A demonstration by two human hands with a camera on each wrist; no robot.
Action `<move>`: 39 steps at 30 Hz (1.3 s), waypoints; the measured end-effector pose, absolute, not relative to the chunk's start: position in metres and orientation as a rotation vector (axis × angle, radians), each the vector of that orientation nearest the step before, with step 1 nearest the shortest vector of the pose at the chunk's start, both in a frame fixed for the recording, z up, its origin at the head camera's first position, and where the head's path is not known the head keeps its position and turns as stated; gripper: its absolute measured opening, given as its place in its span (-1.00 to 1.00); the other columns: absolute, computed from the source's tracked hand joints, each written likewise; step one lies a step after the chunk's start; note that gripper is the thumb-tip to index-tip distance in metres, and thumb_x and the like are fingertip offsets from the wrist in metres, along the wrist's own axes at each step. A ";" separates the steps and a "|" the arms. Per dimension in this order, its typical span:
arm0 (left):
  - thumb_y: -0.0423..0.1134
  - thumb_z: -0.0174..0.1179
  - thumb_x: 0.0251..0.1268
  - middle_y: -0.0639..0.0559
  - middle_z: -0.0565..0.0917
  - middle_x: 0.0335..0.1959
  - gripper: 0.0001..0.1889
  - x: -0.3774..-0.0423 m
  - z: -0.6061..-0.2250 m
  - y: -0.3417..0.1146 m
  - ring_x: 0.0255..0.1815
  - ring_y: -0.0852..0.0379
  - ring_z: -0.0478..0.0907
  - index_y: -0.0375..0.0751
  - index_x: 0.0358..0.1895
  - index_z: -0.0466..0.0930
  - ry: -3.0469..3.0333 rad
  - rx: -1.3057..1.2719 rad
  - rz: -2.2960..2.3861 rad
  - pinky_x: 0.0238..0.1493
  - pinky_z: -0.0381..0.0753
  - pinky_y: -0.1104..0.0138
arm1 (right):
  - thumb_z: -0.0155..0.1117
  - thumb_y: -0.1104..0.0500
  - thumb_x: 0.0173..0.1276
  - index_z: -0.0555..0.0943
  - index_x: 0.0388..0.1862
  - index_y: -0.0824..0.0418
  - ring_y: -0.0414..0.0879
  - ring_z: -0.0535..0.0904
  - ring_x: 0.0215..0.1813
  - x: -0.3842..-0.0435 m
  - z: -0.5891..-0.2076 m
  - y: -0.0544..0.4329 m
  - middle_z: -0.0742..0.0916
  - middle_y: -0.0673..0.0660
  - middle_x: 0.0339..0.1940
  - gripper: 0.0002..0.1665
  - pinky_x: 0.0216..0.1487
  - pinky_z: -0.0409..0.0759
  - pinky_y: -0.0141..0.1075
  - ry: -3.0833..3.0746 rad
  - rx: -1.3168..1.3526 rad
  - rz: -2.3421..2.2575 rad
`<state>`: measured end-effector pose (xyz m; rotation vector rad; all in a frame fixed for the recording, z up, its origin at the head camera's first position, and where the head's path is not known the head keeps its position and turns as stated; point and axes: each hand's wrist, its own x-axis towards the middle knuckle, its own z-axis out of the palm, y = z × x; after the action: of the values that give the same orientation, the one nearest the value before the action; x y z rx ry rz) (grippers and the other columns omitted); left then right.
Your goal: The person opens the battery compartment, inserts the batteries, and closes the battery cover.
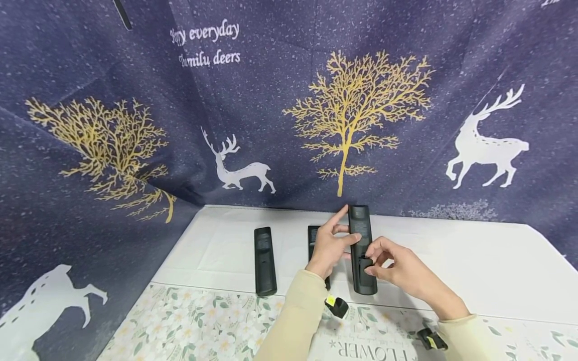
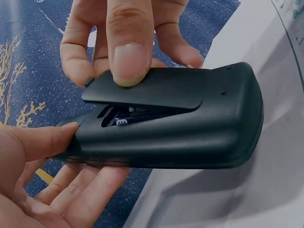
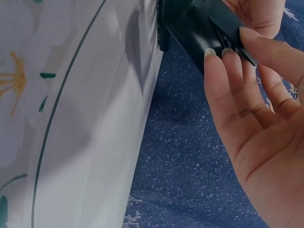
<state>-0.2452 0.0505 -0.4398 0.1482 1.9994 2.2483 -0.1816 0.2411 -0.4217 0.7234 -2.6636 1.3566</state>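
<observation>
My left hand (image 1: 333, 245) grips a black remote (image 1: 361, 235) by its middle and holds it back side up above the white table (image 1: 474, 265). Its battery cover (image 2: 147, 90) sits partly lifted, and an AAA battery (image 2: 122, 122) shows in the gap. My right hand (image 1: 377, 261) pinches that cover, the thumb (image 2: 126, 57) pressing on top and the fingertips (image 3: 216, 57) against the remote's side. In the right wrist view the remote (image 3: 190, 23) fills the top edge.
Two more black remotes lie on the table: one (image 1: 264, 260) to the left, another (image 1: 313, 235) half hidden behind my left hand. A floral cloth (image 1: 189, 321) covers the near edge. A dark blue deer-print curtain (image 1: 289, 110) hangs behind and to the left.
</observation>
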 end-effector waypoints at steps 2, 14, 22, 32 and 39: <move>-0.43 0.48 0.32 0.03 0.74 -0.10 -0.20 -0.245 -0.439 0.051 -0.26 -0.01 0.78 0.48 0.48 0.53 2.000 0.147 2.246 -0.36 0.82 0.10 | 0.60 0.34 0.29 0.59 -0.08 0.12 -0.18 0.63 -0.22 -0.182 -0.423 0.241 0.66 0.00 -0.20 -0.63 -0.35 0.60 -0.29 -2.660 0.714 1.339; -0.43 0.47 0.32 0.02 0.73 -0.09 -0.19 -0.246 -0.439 0.052 -0.25 -0.02 0.78 0.37 0.53 0.50 1.985 0.132 2.254 -0.35 0.82 0.10 | 0.55 0.34 0.36 0.65 0.08 0.23 -0.12 0.62 -0.24 -0.183 -0.425 0.242 0.66 0.08 -0.15 -0.64 -0.37 0.63 -0.29 -2.584 0.586 1.183; -0.42 0.48 0.32 0.05 0.75 -0.09 -0.19 -0.245 -0.438 0.052 -0.23 -0.02 0.79 0.56 0.45 0.52 1.973 0.134 2.255 -0.32 0.82 0.09 | 0.40 0.29 0.53 0.12 0.71 0.30 0.22 0.72 0.07 -0.186 -0.429 0.242 0.46 0.51 0.35 -0.07 -0.13 0.80 -0.12 -2.608 0.499 1.569; -0.42 0.47 0.32 0.06 0.74 -0.10 -0.19 -0.243 -0.436 0.052 -0.23 -0.03 0.79 0.65 0.39 0.52 1.956 0.147 2.269 -0.33 0.82 0.09 | 0.37 0.34 0.52 0.02 0.76 0.25 0.08 0.71 -0.07 -0.188 -0.434 0.239 0.55 0.43 0.20 0.02 -0.27 0.80 -0.13 -2.588 0.515 1.693; -0.42 0.47 0.32 0.05 0.75 -0.11 -0.19 -0.243 -0.436 0.051 -0.23 -0.03 0.79 0.63 0.40 0.52 1.962 0.144 2.266 -0.34 0.82 0.09 | 0.38 0.36 0.50 0.04 0.75 0.24 0.07 0.71 -0.11 -0.189 -0.436 0.237 0.56 0.41 0.15 0.01 -0.30 0.80 -0.12 -2.574 0.507 1.686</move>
<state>-0.2433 0.0514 -0.4356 0.1443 1.9624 2.2662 -0.1886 0.2374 -0.4357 0.5071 -2.5740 1.6860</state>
